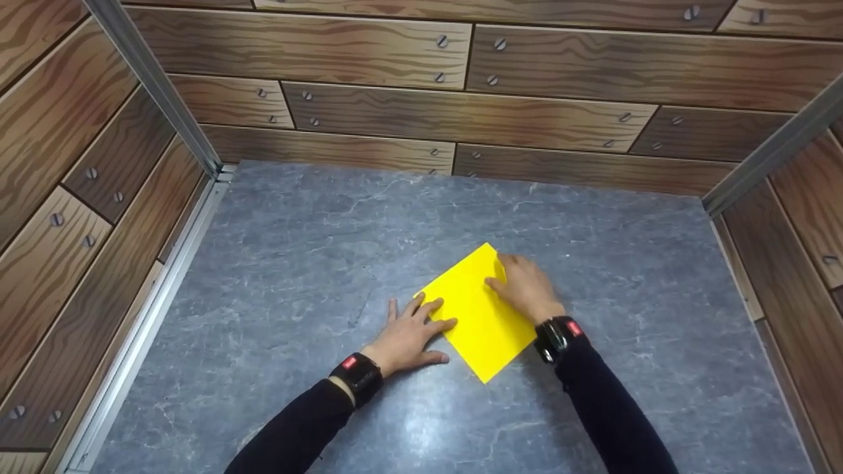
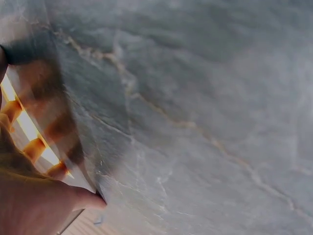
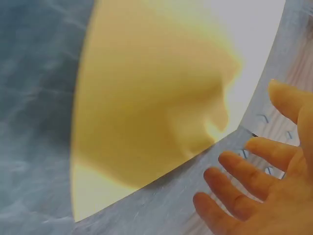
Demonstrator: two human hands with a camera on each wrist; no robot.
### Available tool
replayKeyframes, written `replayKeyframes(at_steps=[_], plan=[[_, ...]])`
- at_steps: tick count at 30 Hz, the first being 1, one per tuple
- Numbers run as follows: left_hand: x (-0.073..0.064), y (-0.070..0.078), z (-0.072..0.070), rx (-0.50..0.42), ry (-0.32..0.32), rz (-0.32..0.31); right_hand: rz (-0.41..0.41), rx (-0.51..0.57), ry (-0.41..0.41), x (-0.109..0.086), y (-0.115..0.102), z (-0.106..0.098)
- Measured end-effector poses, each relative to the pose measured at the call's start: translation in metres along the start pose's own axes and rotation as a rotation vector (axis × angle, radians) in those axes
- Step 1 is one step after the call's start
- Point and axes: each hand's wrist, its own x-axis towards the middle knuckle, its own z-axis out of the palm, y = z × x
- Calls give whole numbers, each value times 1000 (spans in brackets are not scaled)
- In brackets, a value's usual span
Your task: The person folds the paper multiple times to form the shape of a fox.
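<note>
A yellow square sheet of paper (image 1: 477, 322) lies cornerwise on the grey marbled table. My left hand (image 1: 411, 337) rests flat at its left corner with fingers spread, several fingertips on the paper and the thumb on the table below. In the left wrist view, the left hand (image 2: 36, 196) is at the edge of the frame beside a bright strip of the sheet. Over the sheet's upper right edge is my right hand (image 1: 527, 288), hiding part of that edge. The right wrist view shows the right hand (image 3: 274, 186) with loosely extended fingers beside the paper (image 3: 142, 88), gripping nothing.
The marbled tabletop (image 1: 316, 230) spreads around the sheet. Wood-patterned panels (image 1: 382, 56) with printed screws stand behind it and on both sides. Metal posts (image 1: 158, 85) rise at the back corners, and a pale metal rail (image 1: 151, 316) runs along the left edge.
</note>
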Motion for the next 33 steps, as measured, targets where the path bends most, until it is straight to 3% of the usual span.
replayKeyframes(at_steps=[5, 10, 17, 24, 33], plan=[[3, 2, 0, 16, -3, -2, 40, 0, -38, 21, -6, 2], [6, 3, 3, 13, 13, 9, 70, -4, -17, 33, -9, 2], [1, -1, 2, -5, 25, 16, 91, -27, -22, 46, -18, 4], [-1, -6, 1, -10, 18, -1, 92, -34, -17, 49, -28, 7], [2, -3, 1, -33, -6, -7, 74, 33, 12, 43, -19, 7]])
